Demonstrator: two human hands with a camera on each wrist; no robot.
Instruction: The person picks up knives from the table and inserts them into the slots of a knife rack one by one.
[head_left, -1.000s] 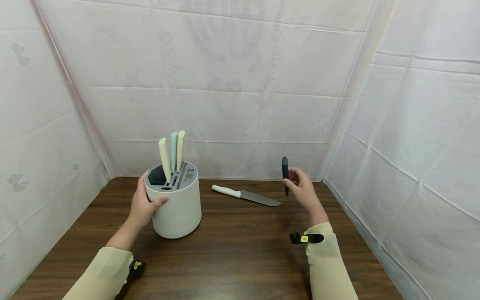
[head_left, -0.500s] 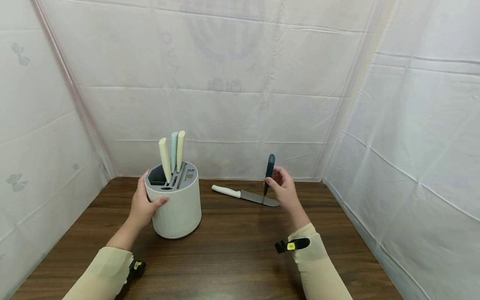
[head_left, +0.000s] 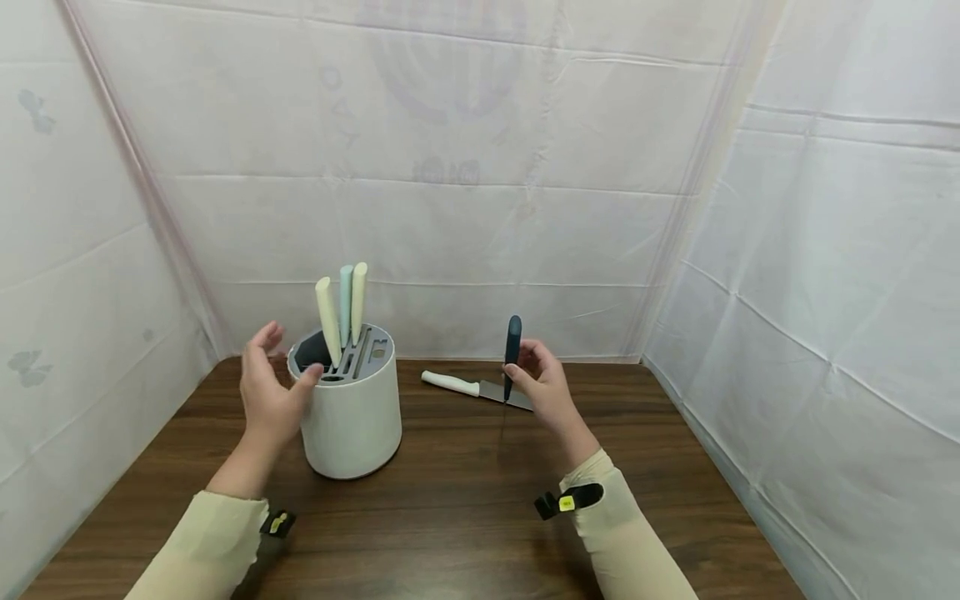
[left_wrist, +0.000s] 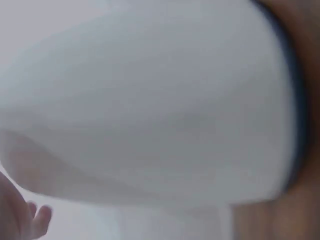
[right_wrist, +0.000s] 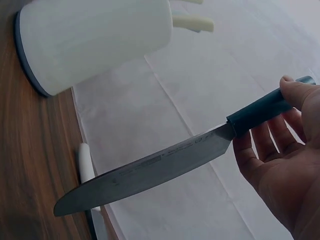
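My right hand (head_left: 551, 393) pinches the dark teal handle of a kitchen knife (right_wrist: 150, 172) between thumb and fingers. In the head view the knife stands upright with its blade down, overlapping a white-handled knife (head_left: 452, 383) that lies on the table. At the left stands a round white knife block (head_left: 352, 433) with a grey slotted top. My left hand (head_left: 270, 404) hovers at the block's left side, fingers spread and thumb near the rim. In the block stand a cream-handled knife (head_left: 328, 323), a light blue-handled knife (head_left: 346, 304) and another cream-handled knife (head_left: 359, 302).
Everything rests on a dark wood-grain table (head_left: 450, 517). White sheeting (head_left: 480, 225) hangs behind it and along both sides. The block's grey top (head_left: 380, 352) has slots and a larger dark opening on its left.
My right hand has carried the teal-handled knife left, toward the block. My left hand has let go of the block and lifted slightly away from its side.
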